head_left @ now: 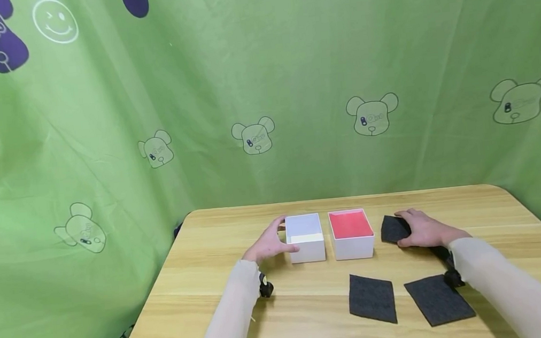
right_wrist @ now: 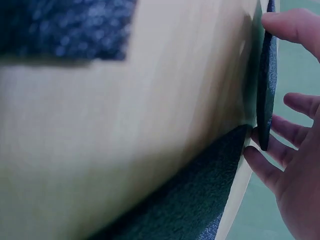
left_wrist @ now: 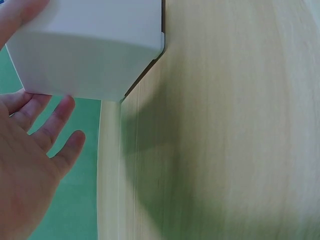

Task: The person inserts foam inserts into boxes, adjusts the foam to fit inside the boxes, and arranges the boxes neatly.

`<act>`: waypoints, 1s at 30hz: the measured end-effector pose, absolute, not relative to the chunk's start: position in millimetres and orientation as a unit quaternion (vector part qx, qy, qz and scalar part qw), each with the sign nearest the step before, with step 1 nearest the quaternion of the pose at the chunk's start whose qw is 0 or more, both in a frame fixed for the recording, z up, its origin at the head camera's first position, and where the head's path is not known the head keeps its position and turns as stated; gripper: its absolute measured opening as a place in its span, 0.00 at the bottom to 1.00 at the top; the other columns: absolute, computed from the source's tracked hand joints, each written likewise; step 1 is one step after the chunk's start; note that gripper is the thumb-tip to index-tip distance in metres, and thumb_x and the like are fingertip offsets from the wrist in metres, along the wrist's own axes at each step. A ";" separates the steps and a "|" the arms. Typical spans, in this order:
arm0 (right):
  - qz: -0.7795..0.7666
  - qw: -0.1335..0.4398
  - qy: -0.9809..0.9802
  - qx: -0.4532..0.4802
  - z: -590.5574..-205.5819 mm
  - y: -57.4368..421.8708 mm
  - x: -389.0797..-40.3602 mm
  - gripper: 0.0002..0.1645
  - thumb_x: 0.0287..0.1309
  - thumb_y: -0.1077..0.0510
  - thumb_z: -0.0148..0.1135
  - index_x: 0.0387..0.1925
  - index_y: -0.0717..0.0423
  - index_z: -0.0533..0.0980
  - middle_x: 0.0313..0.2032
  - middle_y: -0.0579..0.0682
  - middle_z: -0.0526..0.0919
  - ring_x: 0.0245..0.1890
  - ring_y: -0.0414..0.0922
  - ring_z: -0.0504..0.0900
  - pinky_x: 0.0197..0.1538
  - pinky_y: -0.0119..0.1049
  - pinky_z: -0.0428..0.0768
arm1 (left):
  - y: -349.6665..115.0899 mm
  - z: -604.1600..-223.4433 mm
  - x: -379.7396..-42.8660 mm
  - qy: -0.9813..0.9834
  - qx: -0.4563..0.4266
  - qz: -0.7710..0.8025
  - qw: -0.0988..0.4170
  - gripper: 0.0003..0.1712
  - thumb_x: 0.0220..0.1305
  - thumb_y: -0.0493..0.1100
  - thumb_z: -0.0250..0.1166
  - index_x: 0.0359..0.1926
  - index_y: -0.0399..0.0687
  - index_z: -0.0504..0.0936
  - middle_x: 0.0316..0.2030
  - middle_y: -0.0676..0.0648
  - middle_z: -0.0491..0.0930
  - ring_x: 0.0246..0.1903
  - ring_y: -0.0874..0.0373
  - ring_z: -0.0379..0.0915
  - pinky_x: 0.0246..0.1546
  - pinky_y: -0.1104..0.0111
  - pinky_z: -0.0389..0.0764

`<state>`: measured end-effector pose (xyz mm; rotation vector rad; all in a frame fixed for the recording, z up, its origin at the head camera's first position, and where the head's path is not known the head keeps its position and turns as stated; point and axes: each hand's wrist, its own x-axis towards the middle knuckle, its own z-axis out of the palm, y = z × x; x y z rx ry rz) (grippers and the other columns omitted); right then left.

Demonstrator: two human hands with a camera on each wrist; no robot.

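Observation:
My left hand (head_left: 271, 242) holds a white open-topped box (head_left: 308, 251) at its left side. In the left wrist view its thumb is on one side of the box (left_wrist: 95, 60) and fingertips touch the opposite edge. A pale piece lies inside the box. To the right stands a second white box (head_left: 354, 248) with a red inside. Farther right, my right hand (head_left: 425, 229) pinches a dark grey felt-like square (head_left: 393, 229). In the right wrist view this square (right_wrist: 267, 85) appears edge-on between thumb and fingers, with another dark piece (right_wrist: 195, 195) just below the fingertips.
Nearer on the wooden table (head_left: 307, 316) lie two more dark squares, one in the middle (head_left: 371, 298) and one to its right (head_left: 439, 300), partly under the right wrist camera. A green curtain (head_left: 299, 161) hangs behind the table's far edge.

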<state>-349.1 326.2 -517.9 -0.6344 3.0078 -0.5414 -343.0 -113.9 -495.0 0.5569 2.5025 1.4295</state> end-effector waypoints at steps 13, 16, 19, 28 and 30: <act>-0.188 0.060 0.954 -0.225 -511.2 329.3 -346.6 0.60 0.33 0.45 0.76 0.63 0.72 0.60 0.58 0.74 0.66 0.57 0.71 0.62 0.53 0.65 0.65 | -113.5 -494.1 -341.7 0.851 0.184 0.481 0.105 0.62 0.40 0.44 0.78 0.73 0.49 0.50 0.66 0.41 0.60 0.62 0.47 0.60 0.60 0.49 0.63; -0.189 0.063 0.954 -0.225 -510.2 329.4 -347.1 0.59 0.34 0.47 0.76 0.64 0.72 0.59 0.58 0.73 0.65 0.57 0.71 0.62 0.53 0.65 0.64 | -112.9 -492.8 -341.0 0.851 0.182 0.480 0.106 0.62 0.41 0.44 0.78 0.73 0.50 0.50 0.66 0.41 0.60 0.62 0.48 0.60 0.60 0.49 0.63; -0.187 0.059 0.955 -0.222 -511.1 330.4 -346.6 0.58 0.34 0.48 0.76 0.64 0.71 0.59 0.58 0.74 0.65 0.57 0.70 0.62 0.53 0.66 0.65 | -112.0 -492.2 -340.4 0.851 0.183 0.481 0.104 0.62 0.41 0.43 0.78 0.73 0.50 0.50 0.66 0.41 0.61 0.62 0.47 0.60 0.60 0.49 0.63; -0.209 0.022 0.955 -0.209 -504.6 329.6 -340.1 0.57 0.36 0.49 0.75 0.63 0.73 0.58 0.54 0.74 0.65 0.53 0.68 0.66 0.52 0.63 0.68 | -112.9 -494.8 -341.9 0.849 0.187 0.484 0.102 0.62 0.40 0.44 0.78 0.73 0.51 0.50 0.66 0.42 0.60 0.61 0.48 0.61 0.59 0.50 0.64; -0.204 0.017 0.957 -0.207 -500.2 329.4 -337.9 0.57 0.38 0.48 0.74 0.64 0.74 0.58 0.56 0.76 0.63 0.55 0.70 0.64 0.53 0.64 0.67 | -113.1 -495.5 -341.9 0.848 0.186 0.486 0.103 0.62 0.40 0.44 0.78 0.73 0.52 0.51 0.66 0.43 0.60 0.61 0.48 0.61 0.59 0.50 0.64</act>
